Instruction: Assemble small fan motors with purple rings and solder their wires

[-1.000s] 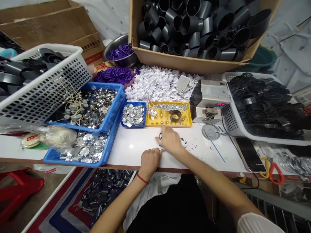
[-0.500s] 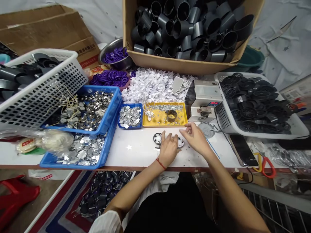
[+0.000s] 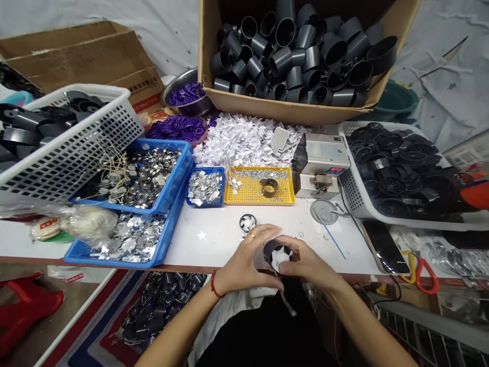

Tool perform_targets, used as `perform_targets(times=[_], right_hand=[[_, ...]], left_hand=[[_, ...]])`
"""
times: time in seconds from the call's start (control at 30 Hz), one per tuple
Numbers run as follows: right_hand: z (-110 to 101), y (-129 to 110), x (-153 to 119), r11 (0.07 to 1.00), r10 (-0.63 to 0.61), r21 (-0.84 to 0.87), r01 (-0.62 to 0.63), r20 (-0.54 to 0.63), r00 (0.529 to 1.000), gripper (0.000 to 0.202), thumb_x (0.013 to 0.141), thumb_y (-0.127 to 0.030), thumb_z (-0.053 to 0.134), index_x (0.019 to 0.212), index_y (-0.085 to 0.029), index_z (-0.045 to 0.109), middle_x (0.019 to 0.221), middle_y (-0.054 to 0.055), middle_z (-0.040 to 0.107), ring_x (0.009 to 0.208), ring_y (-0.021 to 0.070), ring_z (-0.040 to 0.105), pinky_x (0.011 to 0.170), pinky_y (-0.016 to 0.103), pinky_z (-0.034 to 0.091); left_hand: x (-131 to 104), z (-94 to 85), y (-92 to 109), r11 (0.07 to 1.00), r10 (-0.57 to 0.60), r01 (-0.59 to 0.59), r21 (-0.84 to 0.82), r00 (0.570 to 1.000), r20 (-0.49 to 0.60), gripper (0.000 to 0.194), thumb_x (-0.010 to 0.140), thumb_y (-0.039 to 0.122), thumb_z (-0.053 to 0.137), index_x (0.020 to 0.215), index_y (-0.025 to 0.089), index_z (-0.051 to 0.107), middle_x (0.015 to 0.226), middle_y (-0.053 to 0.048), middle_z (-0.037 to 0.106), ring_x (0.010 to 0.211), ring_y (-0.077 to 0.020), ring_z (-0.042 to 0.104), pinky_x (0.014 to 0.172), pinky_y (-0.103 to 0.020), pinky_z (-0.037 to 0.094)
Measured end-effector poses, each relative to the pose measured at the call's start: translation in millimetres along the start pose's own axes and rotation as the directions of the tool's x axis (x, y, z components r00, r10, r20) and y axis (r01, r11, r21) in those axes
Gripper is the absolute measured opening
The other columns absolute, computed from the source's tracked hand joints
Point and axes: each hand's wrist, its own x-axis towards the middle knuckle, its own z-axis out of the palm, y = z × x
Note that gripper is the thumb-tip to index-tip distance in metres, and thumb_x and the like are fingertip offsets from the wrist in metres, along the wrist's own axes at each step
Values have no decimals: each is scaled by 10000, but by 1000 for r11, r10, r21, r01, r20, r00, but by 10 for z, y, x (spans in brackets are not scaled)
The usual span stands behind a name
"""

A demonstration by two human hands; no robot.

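Note:
A dark grey plastic tube [image 3: 263,256] is held over the front edge of the table, its open end tilted toward me. My left hand [image 3: 246,260] is closed around its left side, thumb below and fingers above. My right hand [image 3: 305,262] grips the tube's right rim and presses its thumb on a white fan wheel [image 3: 280,258] in the opening. A thin pale strip [image 3: 287,302] hangs below the tube. Just beyond my left fingers, a black round frame with a white fan wheel [image 3: 248,223] lies on the white tabletop.
Behind the hands are a yellow tray [image 3: 260,185] with small metal parts, a small blue tray [image 3: 205,186] and a grey machine [image 3: 321,165]. A cardboard box [image 3: 286,104] of tubes stands at the back. A phone [image 3: 384,247] and scissors [image 3: 424,275] lie right.
Both hands have moved from the tabletop toward me, and now hold a grey tube with a white fan wheel. One black-framed fan stays on the table. The camera view has shifted slightly.

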Motion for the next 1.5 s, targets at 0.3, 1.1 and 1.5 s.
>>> perform_targets(times=[0.3, 1.1, 1.5], right_hand=[[248, -83, 64, 996, -86, -33, 82, -131, 988, 486, 620, -344, 840, 1027, -200, 617, 948, 24, 682, 900, 192, 639, 781, 300, 513], [37, 259, 210, 998, -46, -46, 30, -407, 912, 609, 761, -615, 648, 1206, -224, 508, 903, 42, 668, 750, 208, 669, 717, 381, 584], [-273, 137, 38, 975, -191, -173, 140, -325, 926, 542, 725, -438, 748, 1183, -207, 573, 1106, 73, 675, 1014, 239, 658, 933, 399, 527]], left_hand=[[-52, 374, 34, 879, -236, 31, -476, 896, -376, 946, 420, 659, 848, 1190, 168, 604, 1075, -116, 668, 969, -288, 638, 914, -411, 503], [-77, 60, 7, 746, -599, 503, -436, 793, -109, 430, 677, 526, 756, 777, 110, 710, 661, -54, 692, 498, -139, 607, 504, -239, 493], [130, 150, 134, 985, -170, 169, -34, 985, -24, 352, 933, 389, 506, 767, 198, 751, 627, -50, 680, 578, -160, 614, 605, -260, 468]])
